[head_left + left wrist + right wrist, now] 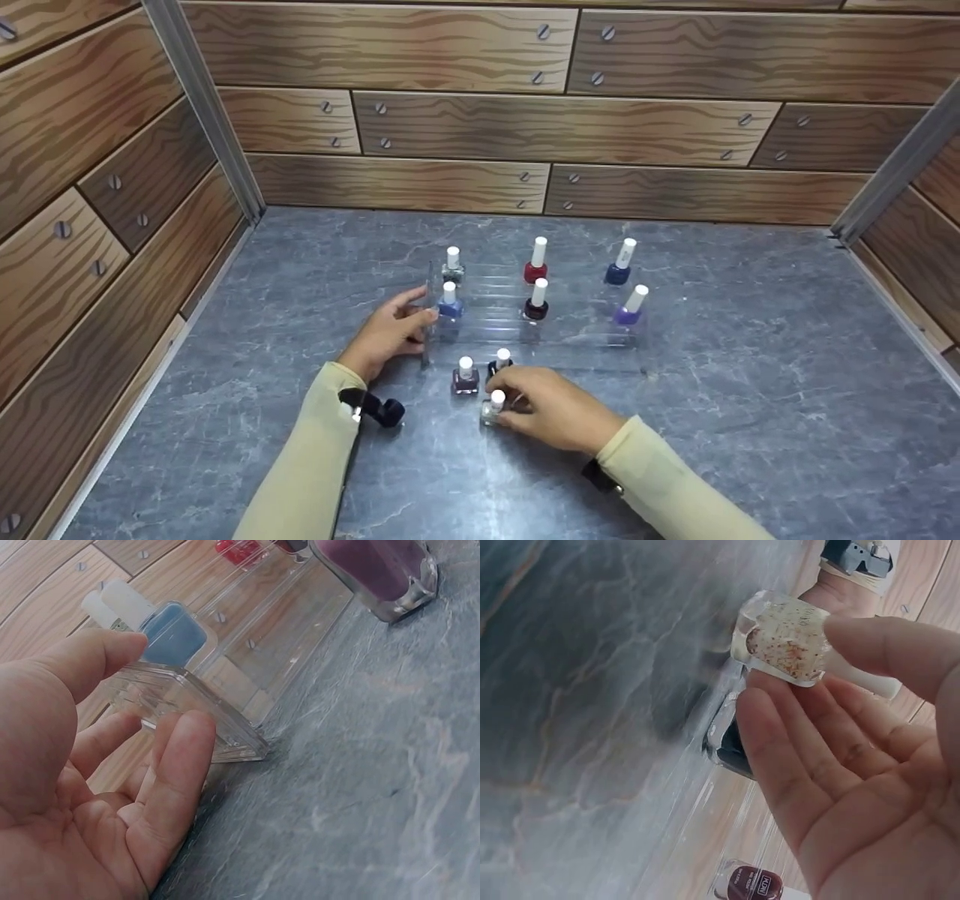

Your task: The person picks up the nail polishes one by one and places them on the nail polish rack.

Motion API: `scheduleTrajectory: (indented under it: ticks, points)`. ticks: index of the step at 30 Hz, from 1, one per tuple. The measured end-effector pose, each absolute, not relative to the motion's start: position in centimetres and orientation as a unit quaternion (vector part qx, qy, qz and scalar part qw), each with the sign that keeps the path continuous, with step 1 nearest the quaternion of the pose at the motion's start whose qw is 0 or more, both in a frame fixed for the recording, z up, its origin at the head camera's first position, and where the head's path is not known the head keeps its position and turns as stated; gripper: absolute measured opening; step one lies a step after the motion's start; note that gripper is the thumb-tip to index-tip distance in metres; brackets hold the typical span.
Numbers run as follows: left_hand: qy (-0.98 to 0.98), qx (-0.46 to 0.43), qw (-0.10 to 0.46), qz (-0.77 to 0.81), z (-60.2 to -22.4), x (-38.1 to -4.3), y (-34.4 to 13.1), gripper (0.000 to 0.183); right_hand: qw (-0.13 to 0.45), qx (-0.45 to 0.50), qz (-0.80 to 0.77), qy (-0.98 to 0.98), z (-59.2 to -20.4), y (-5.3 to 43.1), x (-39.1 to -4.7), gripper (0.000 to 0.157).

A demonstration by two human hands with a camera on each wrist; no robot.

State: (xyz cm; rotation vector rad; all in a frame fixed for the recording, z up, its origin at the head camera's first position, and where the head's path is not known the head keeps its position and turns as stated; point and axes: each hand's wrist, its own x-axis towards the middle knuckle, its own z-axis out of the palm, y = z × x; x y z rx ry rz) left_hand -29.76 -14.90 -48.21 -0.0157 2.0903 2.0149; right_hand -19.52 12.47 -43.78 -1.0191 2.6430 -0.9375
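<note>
- Bottles, nine in all, white-capped: six on one clear rack, three on the bench.
- Rack, back row, three: grey bottle, red bottle, navy bottle.
- Rack, front row, three: blue bottle, dark red in the middle, purple bottle.
- Bench, in front of rack, three: plum bottle, black bottle, glitter bottle.
- Right hand: grasping glitter bottle between thumb and fingers, beside the black one.
- Left hand: fingers loose, ungripped, at rack's left end; thumb near blue bottle.
</note>
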Motion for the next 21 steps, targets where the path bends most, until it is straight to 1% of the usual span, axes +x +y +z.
scheduleTrajectory:
  ticks: [7, 16, 21]
  points:
    - [0.717, -0.004, 0.124, 0.686, -47.98, -29.69, -14.97, 0.067, 0.065, -0.347, -0.315, 0.881, -43.75, 12.79, -19.74, 0.017]
    - [0.719, 0.0, 0.122, 0.684, -47.93, -29.53, -14.91, 0.067, 0.091, -0.324, -0.306, 0.89, -43.25, 13.36, -19.9, 0.017]
    - [0.723, 0.003, 0.123, 0.68, -48.08, -29.5, -14.92, 0.068, 0.087, -0.325, -0.295, 0.894, -43.33, 13.25, -19.73, 0.019]
